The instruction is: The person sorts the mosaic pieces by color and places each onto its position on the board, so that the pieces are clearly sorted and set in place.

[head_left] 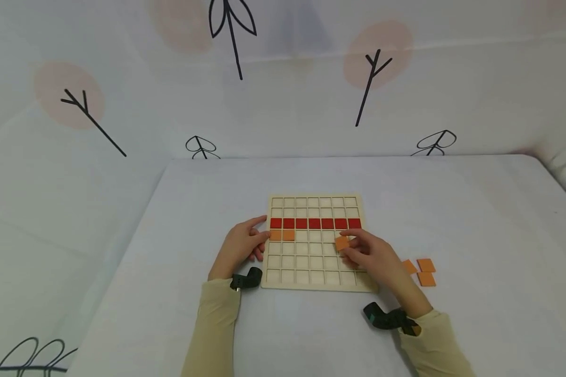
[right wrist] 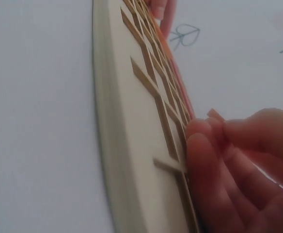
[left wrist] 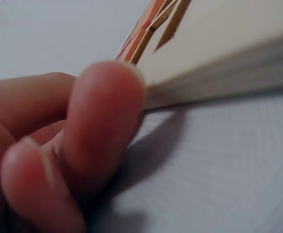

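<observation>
A cream wooden grid board [head_left: 306,264] lies flat on the table, divided into square cells. One row is filled with red square tiles [head_left: 314,224]; in the row below, two orange square tiles [head_left: 282,235] sit at the left end. Between thumb and fingers, my right hand [head_left: 374,256] pinches another orange tile [head_left: 341,243] over the board's right part. In the right wrist view only a small corner of that tile [right wrist: 215,114] shows past the fingers. My left hand [head_left: 240,243] touches the board's left edge, its index finger [head_left: 257,221] stretched along the side.
Three loose orange tiles [head_left: 426,279] lie on the white table [head_left: 170,314] to the right of the board, one partly behind the right hand. A white cloth with line drawings [head_left: 292,104] hangs behind the table. Each wrist wears a small black camera [head_left: 247,278].
</observation>
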A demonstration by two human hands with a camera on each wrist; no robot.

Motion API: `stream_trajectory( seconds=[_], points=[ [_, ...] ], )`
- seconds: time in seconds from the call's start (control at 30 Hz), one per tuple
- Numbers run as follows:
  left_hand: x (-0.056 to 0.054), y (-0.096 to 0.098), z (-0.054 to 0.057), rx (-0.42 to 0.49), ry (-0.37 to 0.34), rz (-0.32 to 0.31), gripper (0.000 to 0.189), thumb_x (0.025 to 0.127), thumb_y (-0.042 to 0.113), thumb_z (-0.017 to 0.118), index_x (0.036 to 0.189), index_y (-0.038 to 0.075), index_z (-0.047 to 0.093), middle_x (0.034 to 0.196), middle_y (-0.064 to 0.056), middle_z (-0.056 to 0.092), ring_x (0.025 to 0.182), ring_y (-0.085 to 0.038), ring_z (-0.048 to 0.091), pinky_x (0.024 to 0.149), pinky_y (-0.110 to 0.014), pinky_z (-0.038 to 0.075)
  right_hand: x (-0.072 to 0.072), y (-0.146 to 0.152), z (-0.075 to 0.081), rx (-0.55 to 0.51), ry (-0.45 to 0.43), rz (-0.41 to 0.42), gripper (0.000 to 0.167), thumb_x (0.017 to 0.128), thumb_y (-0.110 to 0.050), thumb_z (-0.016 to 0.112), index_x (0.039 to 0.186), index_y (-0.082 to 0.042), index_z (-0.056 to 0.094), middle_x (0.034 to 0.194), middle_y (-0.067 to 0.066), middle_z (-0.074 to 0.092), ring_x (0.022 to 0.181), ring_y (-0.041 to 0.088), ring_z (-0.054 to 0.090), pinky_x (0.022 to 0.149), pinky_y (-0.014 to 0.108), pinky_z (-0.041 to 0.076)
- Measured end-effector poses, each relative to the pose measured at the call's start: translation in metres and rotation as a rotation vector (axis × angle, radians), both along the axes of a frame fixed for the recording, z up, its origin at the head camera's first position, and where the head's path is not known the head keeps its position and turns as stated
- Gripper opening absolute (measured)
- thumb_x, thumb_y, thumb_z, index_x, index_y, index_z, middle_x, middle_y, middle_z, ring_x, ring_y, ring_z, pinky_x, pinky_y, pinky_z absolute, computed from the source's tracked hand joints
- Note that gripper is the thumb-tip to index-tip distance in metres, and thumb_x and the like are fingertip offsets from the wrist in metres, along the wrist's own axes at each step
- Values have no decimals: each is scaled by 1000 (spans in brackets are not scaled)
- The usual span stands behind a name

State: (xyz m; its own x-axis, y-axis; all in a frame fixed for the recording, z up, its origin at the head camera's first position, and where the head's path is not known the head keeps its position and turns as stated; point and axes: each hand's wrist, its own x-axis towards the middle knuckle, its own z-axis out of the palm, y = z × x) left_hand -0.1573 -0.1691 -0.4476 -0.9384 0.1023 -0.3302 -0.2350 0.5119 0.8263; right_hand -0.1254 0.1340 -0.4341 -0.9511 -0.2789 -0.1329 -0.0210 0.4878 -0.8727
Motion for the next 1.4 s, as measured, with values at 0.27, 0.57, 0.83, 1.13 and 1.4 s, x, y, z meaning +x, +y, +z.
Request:
stream_trajectory(
  seconds=[0.27, 0.57, 0.83, 1.13, 1.4],
  points=[
    [1, 0, 2, -6, -4, 7, 51, 85, 30, 60, 133, 28, 41, 65, -9, 59, 49, -23, 60, 45, -29, 47, 1, -5, 3, 29, -22, -27, 35, 86, -16, 60, 119, -10, 52, 87, 6, 61, 67, 14, 60, 62, 25, 50],
    [1, 1, 0, -18, 8, -1, 51, 86, 32, 59, 133, 28, 42, 63, -8, 59, 49, -22, 60, 45, -28, 47, 1, -13, 3, 20, -44, -40, 32, 85, -18, 62, 116, -12, 55, 88, 6, 61, 68, 14, 61, 62, 25, 51],
    [1, 0, 1, -24, 12, 4, 51, 85, 31, 59, 133, 28, 42, 63, -8, 58, 49, -22, 59, 45, -29, 47, 0, -26, 5, 78, -3, -23, 31, 84, -17, 63, 114, -15, 57, 89, 3, 59, 69, 14, 57, 61, 26, 49],
    [1, 1, 0, -20, -2, 6, 50, 85, 32, 59, 133, 29, 42, 64, -8, 59, 49, -22, 60, 45, -29, 47, -6, -35, 4, 110, 55, 11, 29, 85, -16, 60, 114, -14, 58, 89, 1, 59, 68, 13, 55, 62, 29, 46],
    [0, 0, -1, -28, 8, -2, 50, 86, 32, 59, 133, 29, 42, 64, -8, 59, 48, -22, 59, 45, -29, 47, -9, -41, 3, 89, 38, 13, 30, 85, -16, 61, 115, -14, 58, 91, 2, 59, 65, 15, 55, 53, 30, 47]
  ],
)
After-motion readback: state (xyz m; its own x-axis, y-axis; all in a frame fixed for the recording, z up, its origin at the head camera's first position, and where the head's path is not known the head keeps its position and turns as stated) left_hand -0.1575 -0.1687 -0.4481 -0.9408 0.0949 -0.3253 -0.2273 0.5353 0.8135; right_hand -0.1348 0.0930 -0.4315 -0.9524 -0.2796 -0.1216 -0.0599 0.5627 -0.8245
